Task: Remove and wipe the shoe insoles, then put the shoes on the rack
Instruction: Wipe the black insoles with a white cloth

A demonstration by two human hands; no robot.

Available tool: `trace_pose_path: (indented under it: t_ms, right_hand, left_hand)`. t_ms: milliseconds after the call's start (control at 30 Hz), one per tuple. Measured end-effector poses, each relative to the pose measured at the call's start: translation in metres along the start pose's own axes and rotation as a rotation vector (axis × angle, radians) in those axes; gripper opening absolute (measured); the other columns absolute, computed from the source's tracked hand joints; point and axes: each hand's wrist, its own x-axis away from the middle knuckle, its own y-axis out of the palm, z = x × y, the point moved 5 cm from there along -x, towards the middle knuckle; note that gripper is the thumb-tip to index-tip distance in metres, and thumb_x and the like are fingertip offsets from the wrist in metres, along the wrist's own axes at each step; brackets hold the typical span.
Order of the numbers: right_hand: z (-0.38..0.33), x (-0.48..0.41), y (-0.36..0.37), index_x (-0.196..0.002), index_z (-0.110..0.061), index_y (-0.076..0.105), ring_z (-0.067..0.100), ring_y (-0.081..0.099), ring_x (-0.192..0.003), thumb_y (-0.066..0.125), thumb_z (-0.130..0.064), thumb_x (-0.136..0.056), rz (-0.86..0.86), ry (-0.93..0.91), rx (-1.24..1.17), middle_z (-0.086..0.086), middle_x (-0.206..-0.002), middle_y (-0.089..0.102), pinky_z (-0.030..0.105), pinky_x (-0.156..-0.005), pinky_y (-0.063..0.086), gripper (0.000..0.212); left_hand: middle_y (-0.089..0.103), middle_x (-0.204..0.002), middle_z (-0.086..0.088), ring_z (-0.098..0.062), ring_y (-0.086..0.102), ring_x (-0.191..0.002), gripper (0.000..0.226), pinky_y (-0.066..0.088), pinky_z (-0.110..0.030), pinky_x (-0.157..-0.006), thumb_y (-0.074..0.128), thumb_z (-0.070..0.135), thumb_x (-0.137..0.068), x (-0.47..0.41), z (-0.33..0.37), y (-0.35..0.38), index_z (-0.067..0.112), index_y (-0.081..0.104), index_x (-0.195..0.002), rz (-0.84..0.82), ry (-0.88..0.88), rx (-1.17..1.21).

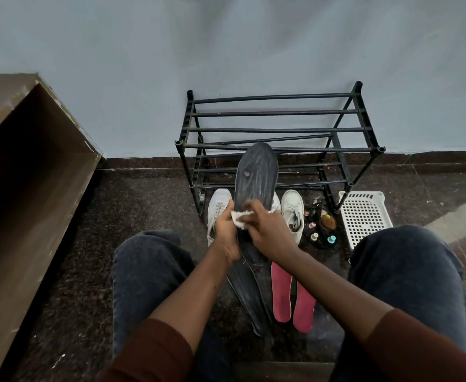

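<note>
Our left hand (226, 234) grips the dark insole (256, 175) at its heel, toe tilted up toward the rack (278, 130). Our right hand (267, 232) pinches a white wipe (240, 217) against it with curled fingers. We should brace firmly and stroke heel to toe. On the floor (143, 194) lie another dark insole (249, 296), 2 pink insoles (292, 293) and white shoes (219, 208). Small bottles (321, 230) and a basket (364, 219) crowd the rack's right foot.
</note>
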Motion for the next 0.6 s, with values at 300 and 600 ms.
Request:
trace_pose_path:
  t_ms: [300,600]
  right_hand:
    - [0.002,-0.014,-0.003,-0.124,-0.013,0.044,0.032,0.060,-0.099,0.051,-0.013,-0.090,0.022,0.009,0.066,0.007,-0.109,0.068,0.036,-0.078,0.042,0.034]
    - [0.011,-0.040,-0.009,-0.121,-0.009,0.045,0.030,0.060,-0.102,0.051,-0.005,-0.088,0.081,0.094,0.034,0.004,-0.109,0.069,0.032,-0.079,0.044,0.034]
  left_hand:
    - [0.060,-0.121,-0.021,-0.034,0.060,-0.110,0.056,0.040,-0.043,-0.103,0.044,0.045,-0.083,0.004,-0.005,0.008,0.004,0.064,-0.117,0.016,-0.034,-0.015]
    - [0.063,-0.108,-0.019,-0.032,0.062,-0.098,0.052,0.043,-0.042,-0.093,0.037,0.045,-0.090,0.009,-0.005,0.013,0.006,0.063,-0.113,0.023,-0.016,-0.059]
